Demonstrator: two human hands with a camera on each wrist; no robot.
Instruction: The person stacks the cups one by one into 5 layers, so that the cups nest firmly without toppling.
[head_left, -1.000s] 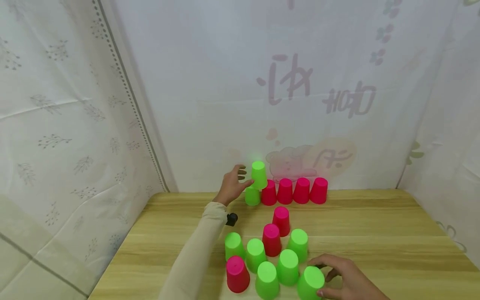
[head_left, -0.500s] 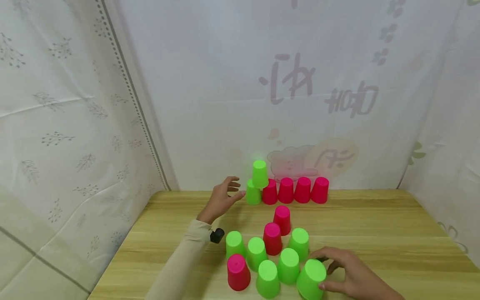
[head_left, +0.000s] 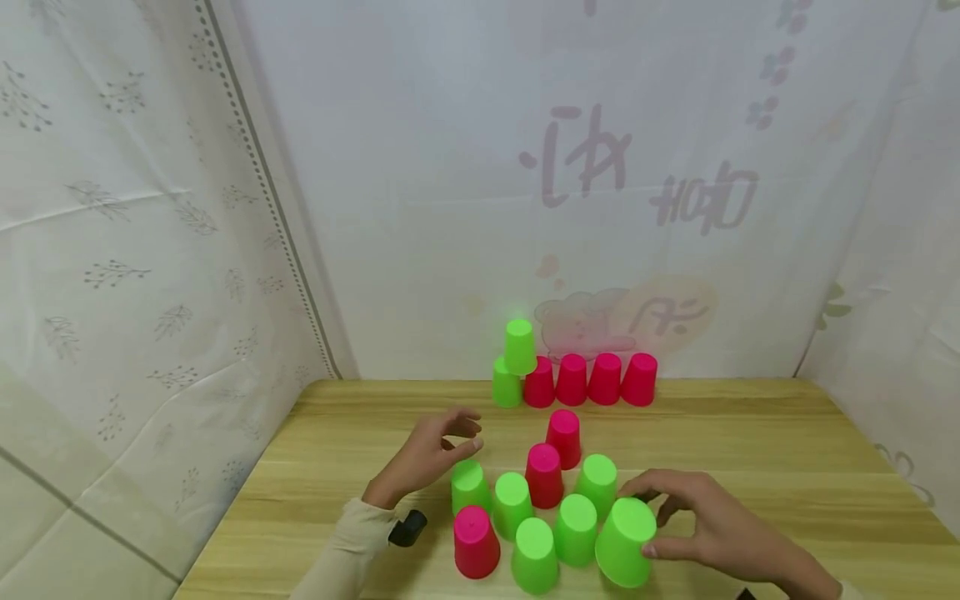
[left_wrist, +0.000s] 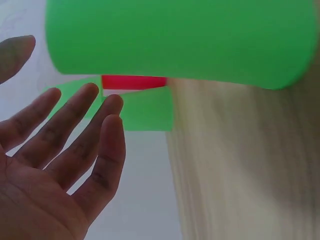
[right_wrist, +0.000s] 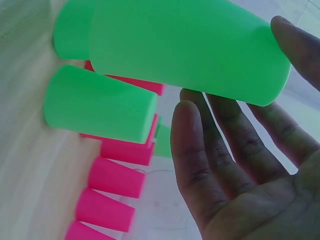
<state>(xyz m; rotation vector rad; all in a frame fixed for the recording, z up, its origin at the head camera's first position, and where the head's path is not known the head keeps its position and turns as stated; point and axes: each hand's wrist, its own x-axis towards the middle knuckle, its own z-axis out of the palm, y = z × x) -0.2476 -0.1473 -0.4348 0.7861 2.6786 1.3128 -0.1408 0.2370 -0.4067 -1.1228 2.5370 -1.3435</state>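
My right hand (head_left: pixel 708 521) holds an upside-down green cup (head_left: pixel 625 543) at the front right, thumb on the near side and fingers on the far side. The right wrist view shows this cup (right_wrist: pixel 190 50) standing out from the table, past another green cup (right_wrist: pixel 100 105). My left hand (head_left: pixel 426 454) hangs with relaxed fingers and nothing in it, just behind the leftmost green cup (head_left: pixel 468 485). Against the back wall, one green cup (head_left: pixel 520 348) sits on top, straddling a green cup (head_left: pixel 506 387) and the red cup (head_left: pixel 540 387) beside it.
More red cups (head_left: pixel 605 381) continue the back row to the right. Two red cups (head_left: pixel 564 439) stand mid-table, before a loose cluster of green cups (head_left: pixel 534 557) and a red cup (head_left: pixel 476 542) at the front. White printed cloth (head_left: pixel 450 208) encloses the wooden table (head_left: pixel 750 467).
My left hand has drawn back from the upper green cup toward the front left, leaving the cup on the row. My right hand has raised its green cup slightly.
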